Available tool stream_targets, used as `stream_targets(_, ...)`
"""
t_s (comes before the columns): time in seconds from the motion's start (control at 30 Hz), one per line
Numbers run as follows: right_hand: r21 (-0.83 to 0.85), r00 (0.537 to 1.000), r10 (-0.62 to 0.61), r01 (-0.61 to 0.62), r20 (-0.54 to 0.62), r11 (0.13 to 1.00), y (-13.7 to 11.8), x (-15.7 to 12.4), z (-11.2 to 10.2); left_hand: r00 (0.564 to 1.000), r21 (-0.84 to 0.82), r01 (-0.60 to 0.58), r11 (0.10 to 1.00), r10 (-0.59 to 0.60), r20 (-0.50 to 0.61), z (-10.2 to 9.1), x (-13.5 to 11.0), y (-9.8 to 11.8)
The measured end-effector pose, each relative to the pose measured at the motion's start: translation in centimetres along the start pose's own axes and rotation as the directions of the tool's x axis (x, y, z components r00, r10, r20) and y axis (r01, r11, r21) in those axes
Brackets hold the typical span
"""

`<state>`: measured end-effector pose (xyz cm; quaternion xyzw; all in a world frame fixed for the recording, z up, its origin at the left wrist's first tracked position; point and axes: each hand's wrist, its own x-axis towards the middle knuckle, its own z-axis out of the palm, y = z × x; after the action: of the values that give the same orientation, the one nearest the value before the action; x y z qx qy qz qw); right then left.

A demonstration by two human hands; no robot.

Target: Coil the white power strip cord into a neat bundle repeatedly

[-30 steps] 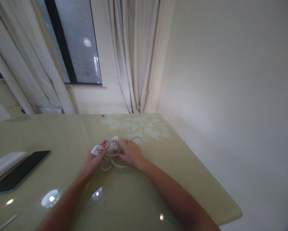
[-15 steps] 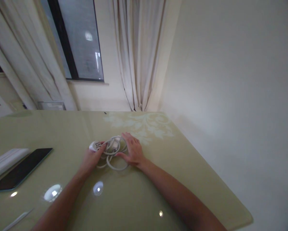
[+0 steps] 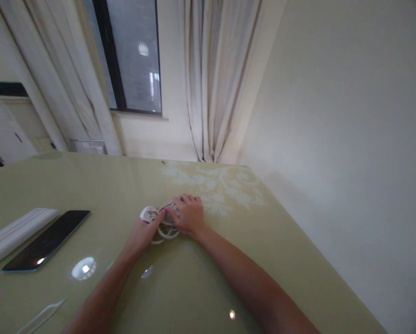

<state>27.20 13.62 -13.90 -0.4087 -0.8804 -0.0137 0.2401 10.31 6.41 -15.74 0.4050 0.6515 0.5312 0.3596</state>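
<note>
A coiled white cable (image 3: 163, 231) with a white plug (image 3: 148, 214) at its left end lies on the glossy green table (image 3: 228, 260). My left hand (image 3: 143, 232) is closed on the plug end, fingers pinching it. My right hand (image 3: 188, 215) is curled over the coil from the right, its fingers closed on the loops and hiding most of them. Both hands touch each other over the bundle.
A dark phone (image 3: 48, 241) and a white ribbed bar (image 3: 16, 234) lie at the left of the table. A thin white strip (image 3: 41, 317) sits near the front left edge. Curtains (image 3: 214, 79), a window (image 3: 134, 55) and a wall close in behind and right.
My right hand has gone from lying flat beside the loops to curling over them, gathering the coil tighter. The view has shifted, so everything sits a little further right.
</note>
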Motion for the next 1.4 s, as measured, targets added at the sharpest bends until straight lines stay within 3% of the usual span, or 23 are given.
stream_targets(0.27,0.021,0.996,0.091,-0.09,-0.015,0.996,-1.3,1.1,0.7,1.0,-0.167,0.005,0.986,-0.005,0.0,0.2,0.7,0.0)
stream_targets(0.37,0.007,0.986,0.167,-0.167,-0.017,0.986,-2.0,1.5,1.0,0.988,-0.305,-0.088,0.948,0.046,-0.145,-0.5,1.1,0.0)
stream_targets(0.43,0.003,0.976,0.216,-0.216,-0.022,0.976,-2.5,1.6,1.2,0.934,-0.212,-0.239,0.947,0.165,-0.316,-1.2,0.9,0.0)
stream_targets(0.5,0.004,0.967,0.252,-0.252,-0.03,0.968,-2.9,1.6,1.3,0.828,0.074,-0.364,0.928,0.359,-0.431,-1.6,0.1,0.0)
stream_targets(0.53,0.007,0.965,0.262,-0.262,-0.034,0.965,-2.9,1.6,1.2,0.776,0.247,-0.399,0.883,0.468,-0.422,-1.6,-0.4,-0.1)
stream_targets(0.57,0.013,0.965,0.262,-0.262,-0.029,0.965,-2.9,1.6,1.1,0.739,0.407,-0.425,0.808,0.57,-0.359,-1.4,-1.1,-0.1)
stream_targets(0.63,0.041,0.973,0.232,-0.233,0.01,0.972,-2.5,1.8,0.7,0.711,0.614,-0.51,0.602,0.697,-0.093,-0.4,-2.2,-0.4)
stream_targets(0.7,0.084,0.982,0.175,-0.181,0.071,0.98,-1.5,2.0,0.1,0.688,0.674,-0.61,0.417,0.701,0.188,1.1,-2.9,-0.7)
stream_targets(0.73,0.109,0.985,0.142,-0.152,0.099,0.982,-0.8,2.1,-0.3,0.679,0.694,-0.627,0.353,0.684,0.266,1.7,-3.0,-0.8)
stream_targets(0.8,0.157,0.988,0.081,-0.102,0.129,0.982,0.9,1.7,-1.1,0.696,0.761,-0.588,0.273,0.651,0.304,2.8,-2.9,-0.8)
stream_targets(1.0,0.27,0.988,0.003,-0.044,0.152,0.962,4.6,-2.7,-1.6,0.822,0.915,-0.389,0.105,0.487,0.294,4.3,-2.0,1.7)
stream_targets(1.1,0.392,0.992,0.026,-0.072,0.122,0.917,4.9,-4.7,-0.8,0.837,0.931,-0.359,0.06,0.461,0.293,4.9,-1.4,2.8)
stream_targets(1.27,0.525,0.991,0.133,-0.101,-0.023,0.845,4.7,-5.2,-0.1,0.84,0.899,-0.426,0.102,0.412,0.352,4.5,1.2,3.1)
stream_targets(1.4,0.525,0.991,0.134,-0.113,-0.002,0.844,4.6,-5.0,0.1,0.865,0.896,-0.413,0.163,0.377,0.33,3.7,3.1,2.4)
